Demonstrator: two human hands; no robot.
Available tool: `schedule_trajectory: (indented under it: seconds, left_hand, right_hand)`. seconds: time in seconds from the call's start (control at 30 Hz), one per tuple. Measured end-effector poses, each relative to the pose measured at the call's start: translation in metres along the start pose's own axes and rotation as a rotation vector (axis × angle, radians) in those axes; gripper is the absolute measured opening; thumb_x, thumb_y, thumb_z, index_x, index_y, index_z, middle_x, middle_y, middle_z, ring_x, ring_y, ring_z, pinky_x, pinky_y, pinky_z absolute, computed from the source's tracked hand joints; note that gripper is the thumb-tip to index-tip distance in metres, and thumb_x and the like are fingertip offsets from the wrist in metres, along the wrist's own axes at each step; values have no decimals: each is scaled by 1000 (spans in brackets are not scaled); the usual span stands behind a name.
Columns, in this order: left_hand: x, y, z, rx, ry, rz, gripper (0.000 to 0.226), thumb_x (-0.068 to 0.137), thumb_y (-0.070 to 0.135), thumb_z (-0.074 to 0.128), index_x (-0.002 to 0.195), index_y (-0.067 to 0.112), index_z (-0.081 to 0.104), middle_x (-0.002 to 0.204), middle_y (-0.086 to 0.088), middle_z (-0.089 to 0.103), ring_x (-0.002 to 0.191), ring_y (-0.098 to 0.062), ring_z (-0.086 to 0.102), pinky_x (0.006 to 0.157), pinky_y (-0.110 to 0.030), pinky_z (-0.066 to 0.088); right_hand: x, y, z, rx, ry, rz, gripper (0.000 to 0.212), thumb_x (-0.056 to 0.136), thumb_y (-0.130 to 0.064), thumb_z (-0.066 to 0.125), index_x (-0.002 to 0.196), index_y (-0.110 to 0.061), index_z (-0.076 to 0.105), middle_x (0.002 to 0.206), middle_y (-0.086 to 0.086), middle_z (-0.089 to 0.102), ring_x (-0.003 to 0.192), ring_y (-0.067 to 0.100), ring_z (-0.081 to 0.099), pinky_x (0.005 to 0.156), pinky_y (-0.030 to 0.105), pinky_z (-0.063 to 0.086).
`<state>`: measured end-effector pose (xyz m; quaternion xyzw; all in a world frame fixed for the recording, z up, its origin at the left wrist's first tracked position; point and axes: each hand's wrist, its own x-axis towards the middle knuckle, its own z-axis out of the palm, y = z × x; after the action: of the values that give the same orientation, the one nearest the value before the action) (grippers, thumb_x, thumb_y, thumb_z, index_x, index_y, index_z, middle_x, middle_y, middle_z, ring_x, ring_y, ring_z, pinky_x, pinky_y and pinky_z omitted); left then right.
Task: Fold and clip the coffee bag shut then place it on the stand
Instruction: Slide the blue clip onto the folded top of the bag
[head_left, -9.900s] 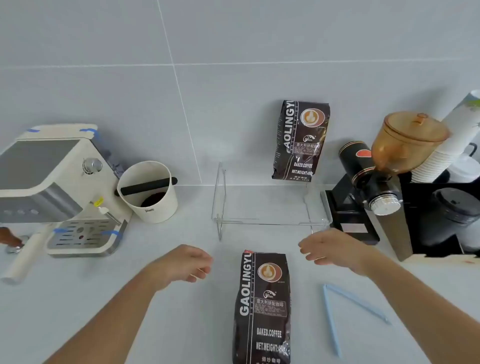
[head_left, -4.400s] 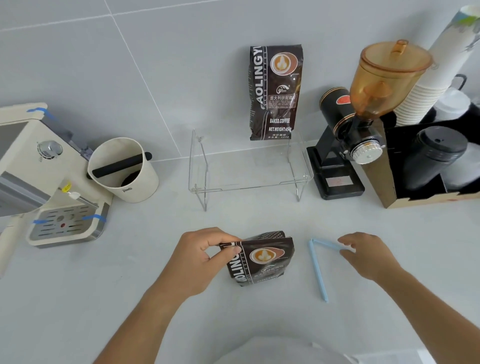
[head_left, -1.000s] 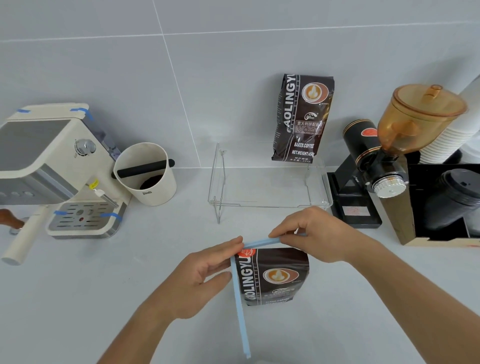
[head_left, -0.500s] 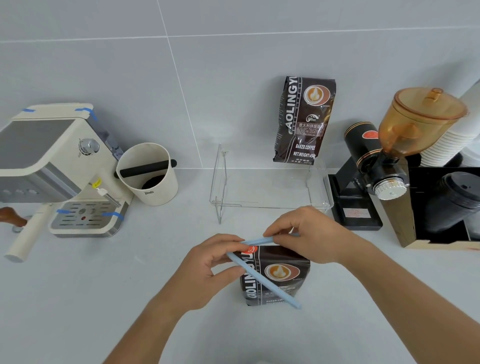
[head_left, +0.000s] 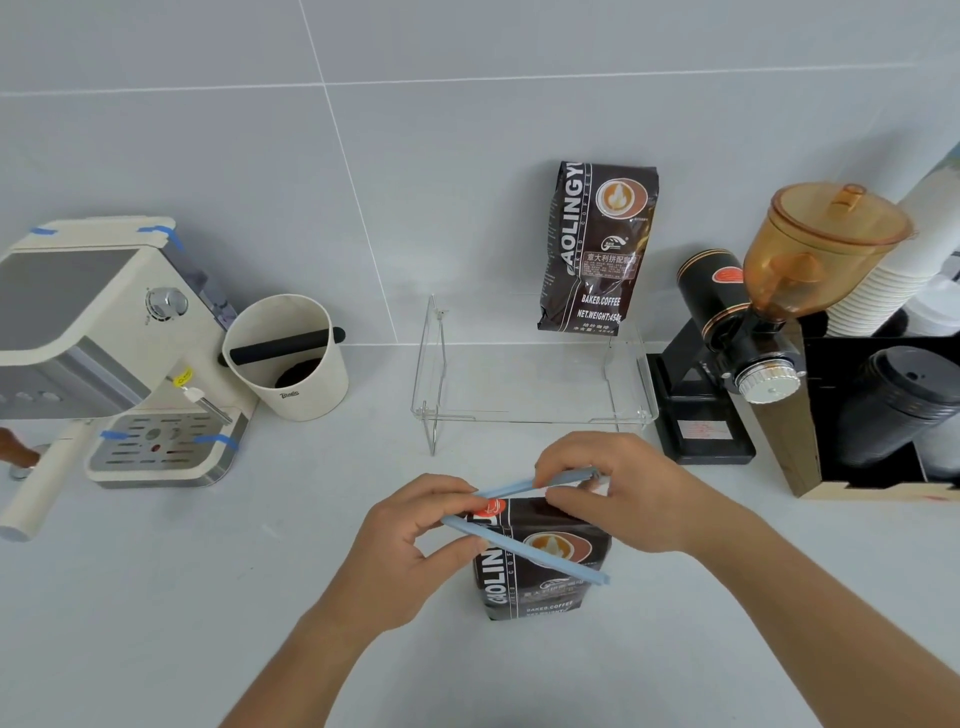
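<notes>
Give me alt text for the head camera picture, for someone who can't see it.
Two bare hands, left hand and right hand, fit an open blue bag clip over the folded top of a dark coffee bag on a pale counter. Behind stands a clear acrylic stand holding a second coffee bag, between an espresso machine and a grinder.
</notes>
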<state>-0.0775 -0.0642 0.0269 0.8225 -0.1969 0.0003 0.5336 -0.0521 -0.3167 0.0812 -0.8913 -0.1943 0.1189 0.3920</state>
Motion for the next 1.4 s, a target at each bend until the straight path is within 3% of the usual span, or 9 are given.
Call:
schedule_trajectory:
  seconds: [0.17,0.3,0.5,0.63,0.73,0.9,0.97,1.2,1.4]
  left_hand:
    - [-1,-4,1,-97,-1,-44,33,76,29,74,109,29,73,110,10,66,104,-19,66,89,-29,57]
    - [-1,-5,2,-168,30,-51,35,73,25,77,106,35,74,110,10,67,104,-22,67,90,-28,56]
    - [0,-6,0,-218,47,-57,49,71,3,80,103,39,75,109,11,68,103,-18,67,88,-24,56]
    - [0,-5,-1,-251,44,-68,59,69,-12,80,101,37,76,109,7,68,101,-17,69,86,-23,57]
    - [1,-5,-1,-348,63,-98,60,66,-21,78,97,31,79,109,2,68,95,-17,71,85,-24,58]
    - [1,-6,1,-413,74,-131,59,65,-25,76,91,28,81,106,5,69,90,-19,73,82,-28,59]
    - [1,-6,2,-431,80,-130,57,65,-24,76,91,26,81,105,6,70,89,-18,73,81,-26,59]
    - [1,-3,6,-424,81,-102,49,64,-11,79,92,29,80,104,5,69,91,-17,71,83,-23,57]
    - [1,-3,9,-454,88,-102,50,64,-13,81,93,27,80,103,7,69,93,-21,70,82,-21,56]
  right_hand:
    - [-17,7,1,13,-49,-17,22,82,-36,70,104,-37,68,126,-16,60,116,-6,52,97,16,39]
    - [-21,6,1,-99,-25,-40,22,84,-31,68,107,-32,69,131,-19,53,123,-1,48,105,23,38]
    - [-22,-1,10,-299,24,-152,19,91,-23,60,105,-18,71,136,-1,54,128,7,39,102,1,17]
    - [-25,-8,12,-389,97,-184,16,86,-20,64,99,-16,72,114,0,65,110,16,55,97,28,42]
    - [-25,-12,13,-378,102,-156,16,83,-23,66,97,-16,71,98,-3,70,93,18,59,83,35,50]
    - [-21,-13,11,-103,77,59,16,81,-44,61,90,-32,68,84,-15,70,85,2,57,70,14,44]
    - [-19,-13,11,84,102,172,9,82,-38,62,83,-33,69,82,-16,71,79,-1,61,65,10,44]
    - [-19,-21,14,482,62,455,11,80,-26,72,80,-36,66,82,-4,76,59,11,61,48,22,40]
    - [-16,-24,19,630,162,453,23,77,-2,74,80,-24,71,82,7,78,67,21,72,62,34,54]
